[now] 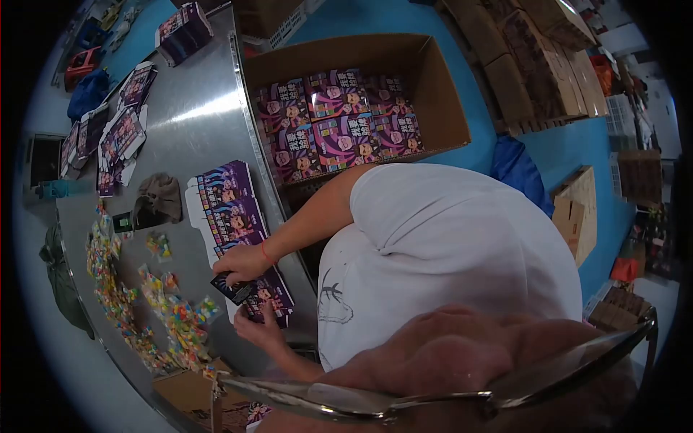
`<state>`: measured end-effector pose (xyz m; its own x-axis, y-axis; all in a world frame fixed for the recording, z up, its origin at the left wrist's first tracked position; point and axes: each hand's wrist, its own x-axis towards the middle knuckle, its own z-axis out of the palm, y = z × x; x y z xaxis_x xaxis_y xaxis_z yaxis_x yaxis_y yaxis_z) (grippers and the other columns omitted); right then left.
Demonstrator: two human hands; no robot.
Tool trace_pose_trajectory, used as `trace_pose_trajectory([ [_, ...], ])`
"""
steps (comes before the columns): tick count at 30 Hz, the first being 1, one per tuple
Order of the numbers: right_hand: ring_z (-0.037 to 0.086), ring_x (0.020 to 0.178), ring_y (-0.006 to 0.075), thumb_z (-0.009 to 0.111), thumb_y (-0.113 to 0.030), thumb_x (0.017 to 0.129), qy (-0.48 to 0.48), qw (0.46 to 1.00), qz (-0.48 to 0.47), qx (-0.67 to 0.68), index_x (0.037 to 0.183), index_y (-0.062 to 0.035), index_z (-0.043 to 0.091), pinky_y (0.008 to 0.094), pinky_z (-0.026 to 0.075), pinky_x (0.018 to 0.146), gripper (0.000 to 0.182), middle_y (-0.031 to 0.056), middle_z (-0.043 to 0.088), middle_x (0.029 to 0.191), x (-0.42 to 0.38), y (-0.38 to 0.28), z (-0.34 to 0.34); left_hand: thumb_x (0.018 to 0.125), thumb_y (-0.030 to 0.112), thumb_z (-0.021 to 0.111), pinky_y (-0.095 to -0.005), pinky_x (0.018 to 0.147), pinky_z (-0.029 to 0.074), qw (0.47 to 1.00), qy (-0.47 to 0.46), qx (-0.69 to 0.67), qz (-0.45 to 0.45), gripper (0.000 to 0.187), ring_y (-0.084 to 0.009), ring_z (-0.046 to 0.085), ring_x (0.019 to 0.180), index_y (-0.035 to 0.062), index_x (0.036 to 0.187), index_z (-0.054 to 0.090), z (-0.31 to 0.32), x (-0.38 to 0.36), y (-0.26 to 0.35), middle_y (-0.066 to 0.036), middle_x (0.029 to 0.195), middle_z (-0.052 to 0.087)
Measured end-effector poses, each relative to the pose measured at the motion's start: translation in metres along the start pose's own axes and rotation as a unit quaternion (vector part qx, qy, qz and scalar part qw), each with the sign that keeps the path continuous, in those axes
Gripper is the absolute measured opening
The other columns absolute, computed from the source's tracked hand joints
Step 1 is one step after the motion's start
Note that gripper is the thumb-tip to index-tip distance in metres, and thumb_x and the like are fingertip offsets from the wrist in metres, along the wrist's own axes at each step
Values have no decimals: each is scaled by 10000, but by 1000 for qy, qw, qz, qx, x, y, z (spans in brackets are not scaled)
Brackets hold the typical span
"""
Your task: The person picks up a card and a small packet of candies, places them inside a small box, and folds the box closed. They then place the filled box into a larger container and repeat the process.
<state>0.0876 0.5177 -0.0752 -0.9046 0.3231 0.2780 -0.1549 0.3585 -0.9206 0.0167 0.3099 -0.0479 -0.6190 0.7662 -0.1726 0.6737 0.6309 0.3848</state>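
My right hand (244, 263), with a red string at its wrist, is closed on a black packet (235, 291) with small pale print. Just below it, my left hand (261, 328) grips the end of a purple printed carton (268, 292), thumb on top and fingers at its edge. The packet lies over that carton's near part; whether it is inside cannot be made out. Beside my right hand, a stack of flat purple cartons (227, 202) with white flaps lies along the metal table's edge.
A large cardboard box (444, 115) of purple packs stands beside the metal table (195, 119). Small bags of colourful pieces (170, 307) lie in heaps across from me. A dark cloth (159, 200), loose cartons (123, 137) and another carton stack (182, 32) are farther along.
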Motion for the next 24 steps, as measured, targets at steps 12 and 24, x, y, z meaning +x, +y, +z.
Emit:
trace_pose_trajectory([
  [12,610,741,347,621,-209,813,2,1000,14,20,950,-15,551,420,456,650,248,168,606,773,-1,-2,-5,681,312,790,-491,956,349,989,89,45,108,740,-418,407,1148,-19,1245,444,-3,-2,4,-226,1244,429],
  [24,620,703,267,602,-167,864,29,989,32,140,1021,-5,543,337,469,641,233,142,615,792,1,-14,-14,765,148,701,-442,817,380,964,220,-47,139,361,-347,461,923,-3,1053,543,6,-3,9,-166,951,531],
])
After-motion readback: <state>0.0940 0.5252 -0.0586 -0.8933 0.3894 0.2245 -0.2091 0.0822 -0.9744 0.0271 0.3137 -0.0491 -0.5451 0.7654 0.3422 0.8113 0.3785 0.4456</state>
